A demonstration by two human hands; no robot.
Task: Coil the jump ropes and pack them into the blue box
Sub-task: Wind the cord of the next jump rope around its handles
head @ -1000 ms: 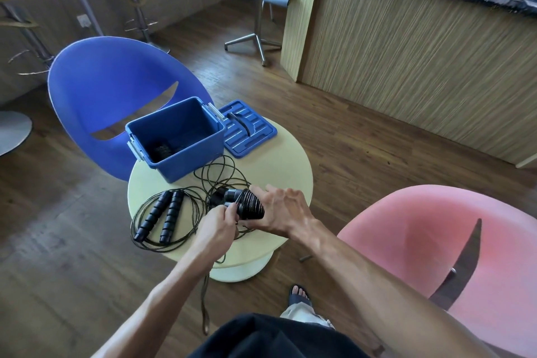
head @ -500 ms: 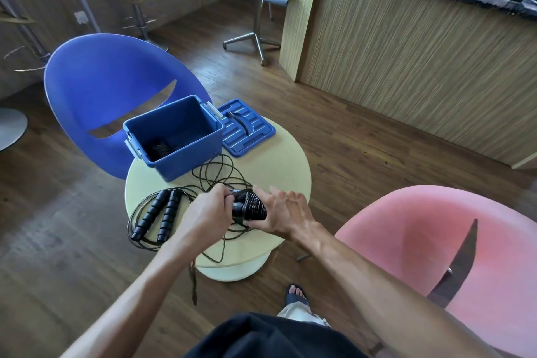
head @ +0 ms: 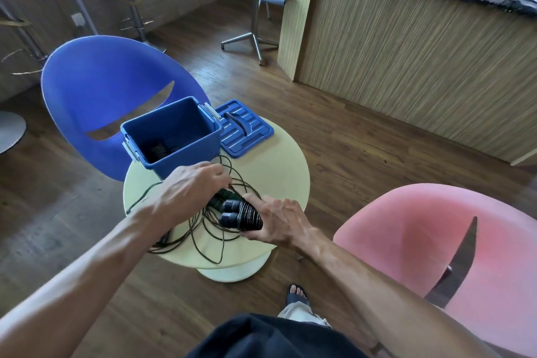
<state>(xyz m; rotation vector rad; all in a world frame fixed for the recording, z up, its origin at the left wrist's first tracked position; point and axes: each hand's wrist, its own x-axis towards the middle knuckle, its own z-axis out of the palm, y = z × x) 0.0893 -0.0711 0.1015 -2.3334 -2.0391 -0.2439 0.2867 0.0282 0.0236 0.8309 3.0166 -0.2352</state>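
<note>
An open blue plastic box (head: 174, 136) with grey side latches stands at the far left of the round pale-yellow surface (head: 270, 171). At its bottom lies a dark coiled bundle (head: 158, 151), too shadowed to make out further. The box's ribbed blue lid (head: 244, 128) lies flat on the surface just to the right of the box, touching or nearly touching its side.

The right hand (head: 279, 221) reaches in from the lower right, forearm sloping up across the view, and rests low over the near part of the surface. Its fingers are curled tight around a pair of black ribbed jump-rope handles (head: 241, 215), held side by side with their round ends pointing left; thin dark cord is wound around them near the hand.

The left hand (head: 191, 189) comes in from the lower left, arm stretched forward, back of the hand up, just in front of the box. Its fingers (head: 218, 174) bend down and together over the loose thin dark cord (head: 209, 238); they look pinched on a strand, though the contact itself is hidden beneath the hand.

The rest of the cord lies in slack loops across the surface between the hands and the box, one loop hanging past the near edge. More cord shows beneath the left forearm.

A blue shell chair (head: 101, 90) stands behind the box and a pink shell chair (head: 436, 241) to the right.
</note>
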